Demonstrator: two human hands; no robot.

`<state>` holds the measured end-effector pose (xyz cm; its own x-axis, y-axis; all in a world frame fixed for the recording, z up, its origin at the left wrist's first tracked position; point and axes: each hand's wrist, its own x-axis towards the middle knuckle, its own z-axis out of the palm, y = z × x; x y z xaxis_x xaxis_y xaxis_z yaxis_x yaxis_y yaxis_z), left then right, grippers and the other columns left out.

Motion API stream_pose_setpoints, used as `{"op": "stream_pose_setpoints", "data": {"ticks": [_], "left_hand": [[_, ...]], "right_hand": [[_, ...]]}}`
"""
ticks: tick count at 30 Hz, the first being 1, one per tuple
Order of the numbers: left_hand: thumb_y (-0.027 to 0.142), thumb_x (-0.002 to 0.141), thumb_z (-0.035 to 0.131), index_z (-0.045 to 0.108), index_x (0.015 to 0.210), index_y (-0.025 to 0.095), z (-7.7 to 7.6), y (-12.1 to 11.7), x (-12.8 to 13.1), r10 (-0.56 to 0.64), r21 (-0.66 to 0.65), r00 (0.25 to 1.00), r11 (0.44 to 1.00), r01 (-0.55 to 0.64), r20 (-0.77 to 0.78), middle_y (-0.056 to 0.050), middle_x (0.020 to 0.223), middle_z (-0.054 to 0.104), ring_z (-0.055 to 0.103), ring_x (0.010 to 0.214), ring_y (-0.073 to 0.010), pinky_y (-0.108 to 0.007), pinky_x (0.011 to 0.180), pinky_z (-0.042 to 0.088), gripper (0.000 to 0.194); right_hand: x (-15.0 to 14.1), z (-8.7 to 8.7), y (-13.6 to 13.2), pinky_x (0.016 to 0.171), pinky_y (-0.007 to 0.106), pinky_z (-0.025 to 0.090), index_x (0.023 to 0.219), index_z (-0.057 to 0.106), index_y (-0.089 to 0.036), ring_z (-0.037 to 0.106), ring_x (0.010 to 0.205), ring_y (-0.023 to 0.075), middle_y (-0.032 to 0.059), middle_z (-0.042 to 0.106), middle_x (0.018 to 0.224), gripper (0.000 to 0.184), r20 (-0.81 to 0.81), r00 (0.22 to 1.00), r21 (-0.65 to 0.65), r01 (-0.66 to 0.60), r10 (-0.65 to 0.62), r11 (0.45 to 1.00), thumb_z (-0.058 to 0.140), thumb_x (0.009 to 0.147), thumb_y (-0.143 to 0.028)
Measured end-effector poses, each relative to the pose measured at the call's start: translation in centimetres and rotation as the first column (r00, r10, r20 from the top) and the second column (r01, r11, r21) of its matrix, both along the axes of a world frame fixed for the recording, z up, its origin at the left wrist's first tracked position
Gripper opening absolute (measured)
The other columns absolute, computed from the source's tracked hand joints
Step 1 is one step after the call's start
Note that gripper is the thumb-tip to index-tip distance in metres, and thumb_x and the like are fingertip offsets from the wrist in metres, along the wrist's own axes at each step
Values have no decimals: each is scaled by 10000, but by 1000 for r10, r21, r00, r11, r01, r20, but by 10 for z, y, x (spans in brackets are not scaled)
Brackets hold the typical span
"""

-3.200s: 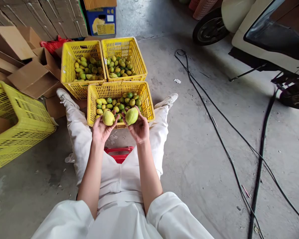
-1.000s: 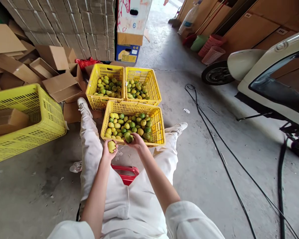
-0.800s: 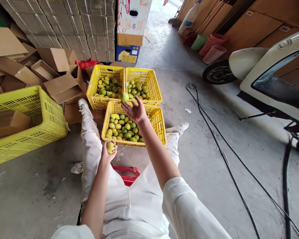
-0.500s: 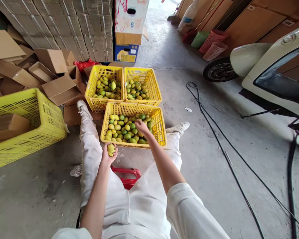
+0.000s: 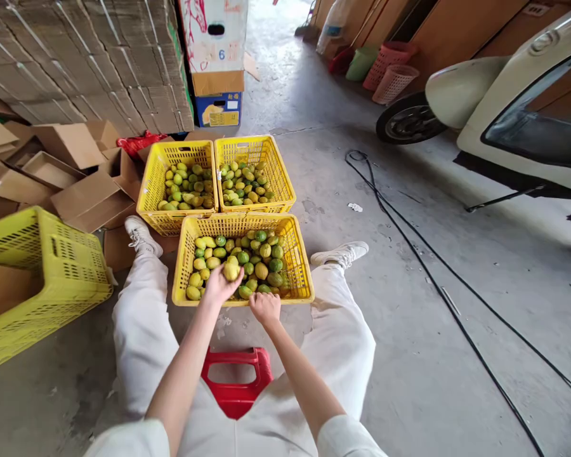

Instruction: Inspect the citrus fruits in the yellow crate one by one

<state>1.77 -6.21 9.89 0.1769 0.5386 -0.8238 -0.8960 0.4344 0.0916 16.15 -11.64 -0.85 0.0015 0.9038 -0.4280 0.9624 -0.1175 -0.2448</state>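
My left hand (image 5: pixel 223 285) is wrapped round a yellow lemon (image 5: pixel 231 271), held over the near side of the front yellow crate (image 5: pixel 242 222). My right hand (image 5: pixel 265 309) has its fingers curled over the near rim of that crate, with no fruit showing in it. Inside the crate lie many green and yellow lemons (image 5: pixel 261 271), some hidden by my hands. Behind it, side by side, stand a back left crate (image 5: pixel 176 149) and a back right crate (image 5: pixel 278 166), both partly filled with similar lemons.
A larger yellow-green crate (image 5: pixel 71 266) with cardboard inside stands at left, near loose cartons (image 5: pixel 88 200). A red stool (image 5: pixel 235 397) is between my legs. Black cables (image 5: pixel 409 244) cross the floor at right, near a parked scooter (image 5: pixel 471 95).
My right hand tossed a greenish lemon into the back left crate, reached into the front crate, then came back to its near rim. My left hand moved forward over the crate with its lemon.
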Motion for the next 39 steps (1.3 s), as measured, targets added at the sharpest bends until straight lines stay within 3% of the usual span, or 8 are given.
{"op": "stream_pose_setpoints", "data": {"ticks": [5, 8, 12, 14, 19, 26, 32, 39], "left_hand": [[323, 976, 464, 530, 1249, 119, 62, 123, 16, -2, 468, 999, 884, 18, -35, -162, 1091, 681, 692, 1066, -260, -343, 796, 640, 347], [343, 950, 505, 523, 1264, 120, 67, 156, 3, 14, 520, 964, 844, 131, -267, -141, 1123, 681, 669, 1155, -246, -332, 917, 592, 385], [298, 925, 484, 621, 1147, 149, 3, 149, -28, -114, 316, 686, 825, 468, -719, -131, 1262, 681, 647, 1209, -203, -335, 1054, 498, 301], [309, 939, 423, 616, 1200, 183, -45, 132, -46, -190, 15, 249, 766, 643, -950, -121, 1334, 656, 627, 1239, -190, -353, 1057, 490, 348], [203, 806, 574, 638, 1189, 161, -141, 77, -85, -378, -387, -187, 567, 727, -907, -152, 1375, 610, 511, 1353, -307, -461, 1157, 372, 390], [36, 741, 575, 651, 1166, 168, -189, 36, -99, -329, -667, -594, 181, 723, -734, -186, 1509, 435, 341, 1432, -405, -593, 1157, 283, 452], [14, 801, 481, 644, 1149, 123, -206, 35, -95, -306, -688, -623, 200, 697, -720, -220, 1434, 445, 357, 1377, -422, -571, 1092, 356, 400], [162, 729, 701, 676, 1095, 173, -203, 35, -104, -415, -489, -308, 459, 741, -856, -148, 1230, 619, 533, 1228, -346, -482, 1093, 395, 367]], "right_hand": [[1, -2, -6, 898, 399, 387, 949, 782, -120, 685, 1015, 294, 178, 771, 1003, 453, 7, 1000, 6, -17, 17, 1000, 374, 994, -313], [2, -2, -4, 905, 396, 393, 960, 771, -122, 680, 1012, 289, 169, 767, 1003, 434, 9, 1000, -21, -19, 19, 1000, 381, 990, -310], [11, -9, 12, 815, 348, 435, 954, 755, -141, 688, 967, 274, 147, 764, 970, 356, -8, 999, -98, -44, 44, 994, 451, 968, -326], [20, -19, 27, 751, 317, 444, 1002, 732, -147, 688, 931, 259, 140, 754, 970, 305, -15, 998, -131, -59, 58, 990, 477, 960, -309], [36, -47, 63, 852, 342, 457, 1214, 621, -119, 581, 1131, 300, 192, 648, 1214, 320, -25, 988, -92, -154, 152, 984, 521, 932, -232], [10, -84, 105, 975, 423, 417, 1393, 505, -88, 470, 1208, 334, 221, 537, 1358, 466, -87, 936, 11, -340, 340, 940, 457, 936, -170], [-41, -115, 137, 998, 436, 398, 1496, 407, -103, 418, 1257, 324, 200, 477, 1464, 546, -141, 903, 37, -405, 406, 914, 402, 951, -131], [-74, -127, 153, 939, 472, 411, 1222, 631, -149, 471, 1149, 335, 212, 601, 1246, 408, -250, 921, -6, -310, 299, 951, 325, 960, -86]]}}
